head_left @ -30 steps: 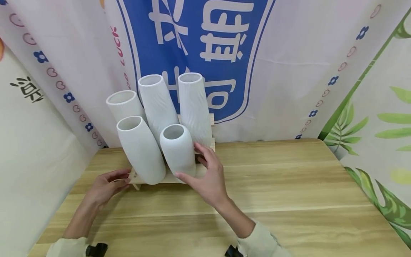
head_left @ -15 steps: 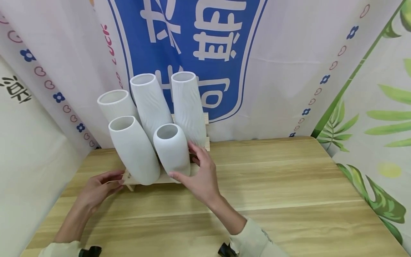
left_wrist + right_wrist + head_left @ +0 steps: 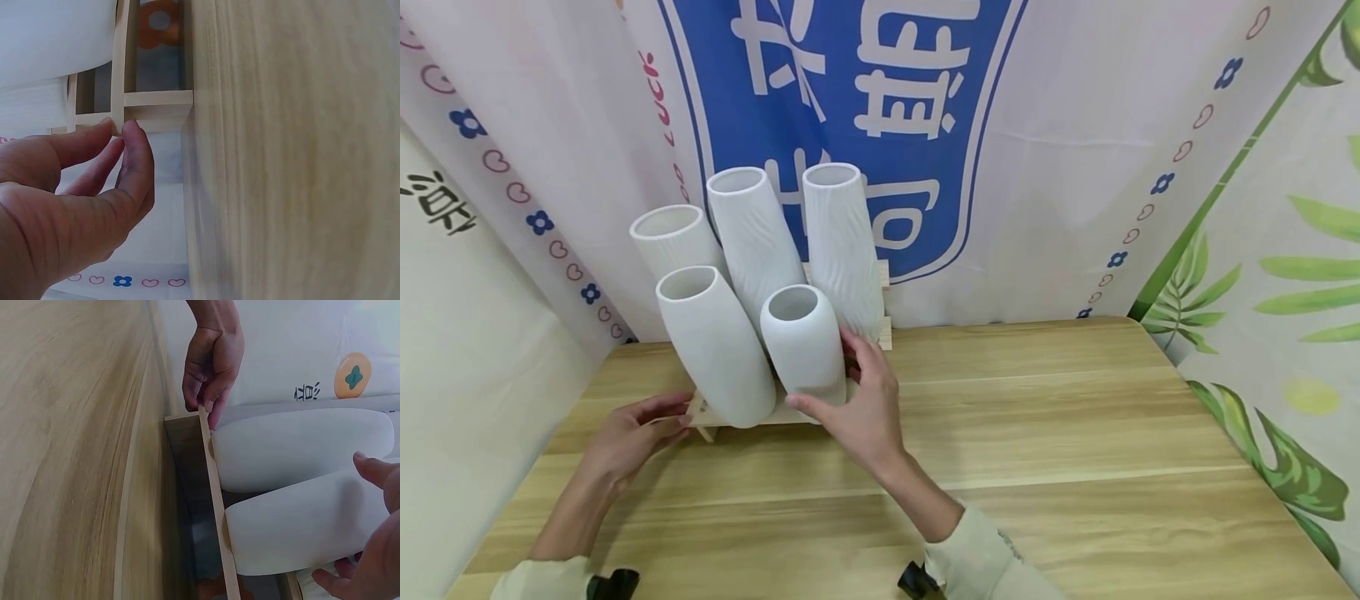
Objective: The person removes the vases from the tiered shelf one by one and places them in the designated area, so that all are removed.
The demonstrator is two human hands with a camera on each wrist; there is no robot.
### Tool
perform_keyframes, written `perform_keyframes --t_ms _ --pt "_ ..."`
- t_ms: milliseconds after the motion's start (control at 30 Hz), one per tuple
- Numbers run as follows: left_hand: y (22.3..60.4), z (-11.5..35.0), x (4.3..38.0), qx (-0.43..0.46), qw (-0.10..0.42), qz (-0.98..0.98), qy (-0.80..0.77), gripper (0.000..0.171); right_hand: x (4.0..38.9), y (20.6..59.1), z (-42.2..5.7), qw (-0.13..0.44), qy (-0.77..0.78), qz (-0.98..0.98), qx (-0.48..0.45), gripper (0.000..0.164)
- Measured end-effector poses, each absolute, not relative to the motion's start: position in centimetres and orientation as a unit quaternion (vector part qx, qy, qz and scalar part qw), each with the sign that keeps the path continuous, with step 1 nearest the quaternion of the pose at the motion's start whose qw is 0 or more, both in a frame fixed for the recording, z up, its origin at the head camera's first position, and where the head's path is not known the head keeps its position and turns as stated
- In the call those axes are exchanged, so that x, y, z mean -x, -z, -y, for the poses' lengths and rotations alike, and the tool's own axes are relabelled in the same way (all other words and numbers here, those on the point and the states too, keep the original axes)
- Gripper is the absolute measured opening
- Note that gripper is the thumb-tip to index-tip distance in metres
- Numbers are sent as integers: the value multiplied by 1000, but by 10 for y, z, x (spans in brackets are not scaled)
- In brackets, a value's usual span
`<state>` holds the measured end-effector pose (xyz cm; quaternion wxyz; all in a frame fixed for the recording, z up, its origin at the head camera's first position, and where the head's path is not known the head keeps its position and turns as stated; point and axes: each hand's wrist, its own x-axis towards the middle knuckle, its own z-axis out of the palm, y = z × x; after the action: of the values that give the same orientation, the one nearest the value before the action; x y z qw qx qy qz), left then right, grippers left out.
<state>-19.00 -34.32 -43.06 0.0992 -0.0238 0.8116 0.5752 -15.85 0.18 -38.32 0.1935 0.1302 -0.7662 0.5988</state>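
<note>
A short white vase stands at the front right of a stepped wooden stand. My right hand curls round its lower part, thumb across the front and fingers at the far right side. In the right wrist view the thumb overlaps the white vases. My left hand pinches the left end of the stand's front board, as the fingertips show in the left wrist view. A taller smooth vase stands on the same board, left of the short one.
Behind, on the stand's higher steps, are a ribbed vase and two tall wavy vases, one in the middle and one at right. The wooden table meets a printed curtain at the back.
My right thumb has moved slightly left across the short vase's front. The left hand keeps its place at the stand, and the vases stay put; the head view has shifted a little.
</note>
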Motion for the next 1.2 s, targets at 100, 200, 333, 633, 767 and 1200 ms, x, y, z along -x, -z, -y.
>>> perform_keyframes --t_ms 100,200,333,633,767,1200 --pt "430 343 189 27 99 -813 -572 59 158 383 2 201 -603 763 -120 97" --pt "429 342 188 31 99 -816 -568 59 158 383 5 206 -605 761 -110 97" --pt "430 341 187 33 99 -819 -564 58 159 385 8 218 -600 763 -101 96" --pt "431 341 187 34 98 -821 -561 59 164 387 8 229 -599 761 -100 91" --pt "431 343 188 27 97 -819 -565 58 165 386 5 239 -603 752 -115 88" --pt "429 342 189 28 99 -816 -569 58 160 385 -11 205 -609 753 -144 87"
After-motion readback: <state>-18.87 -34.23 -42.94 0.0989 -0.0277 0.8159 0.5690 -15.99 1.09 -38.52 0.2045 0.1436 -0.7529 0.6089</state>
